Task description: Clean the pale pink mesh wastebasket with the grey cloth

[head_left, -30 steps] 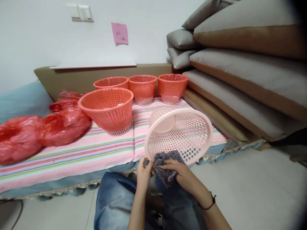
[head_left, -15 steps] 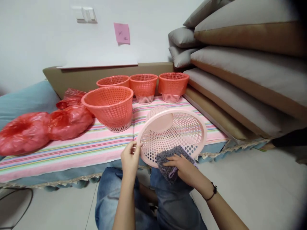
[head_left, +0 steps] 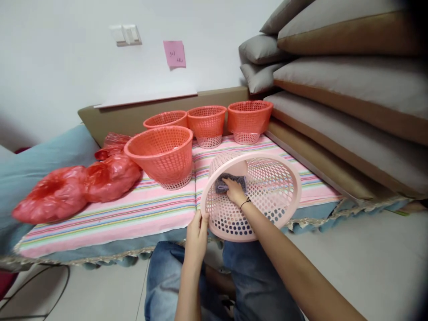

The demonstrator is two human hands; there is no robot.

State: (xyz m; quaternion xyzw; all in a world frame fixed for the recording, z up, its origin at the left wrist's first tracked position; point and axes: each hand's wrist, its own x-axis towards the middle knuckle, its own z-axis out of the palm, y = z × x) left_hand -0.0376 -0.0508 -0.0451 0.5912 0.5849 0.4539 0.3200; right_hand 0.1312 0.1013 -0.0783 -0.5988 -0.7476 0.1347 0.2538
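A pale pink perforated plastic basket [head_left: 294, 187] lies tipped on its side at the sofa's front edge, its mouth facing me. My left hand [head_left: 198, 229] pinches the basket's rim at the lower left. Deep inside the basket, my right hand [head_left: 236, 191] presses a dark grey cloth [head_left: 222, 183] against the inner wall near the bottom. The thumb side of that hand is partly hidden by the cloth. Close by on the left stands a pink basket with a red plastic bag over it [head_left: 160, 154].
Three more red-covered baskets, one of them a basket [head_left: 250, 118] at the right, stand along the backrest. Bulging red plastic bags [head_left: 53, 191] lie at left on the striped cover [head_left: 110, 223]. Grey and brown cushions [head_left: 351, 80] are stacked at right. A black cable [head_left: 67, 281] lies on the floor.
My right hand has moved with the cloth from the basket's lower rim into its inside, toward the bottom. My left hand keeps hold of the rim. The view has shifted slightly.
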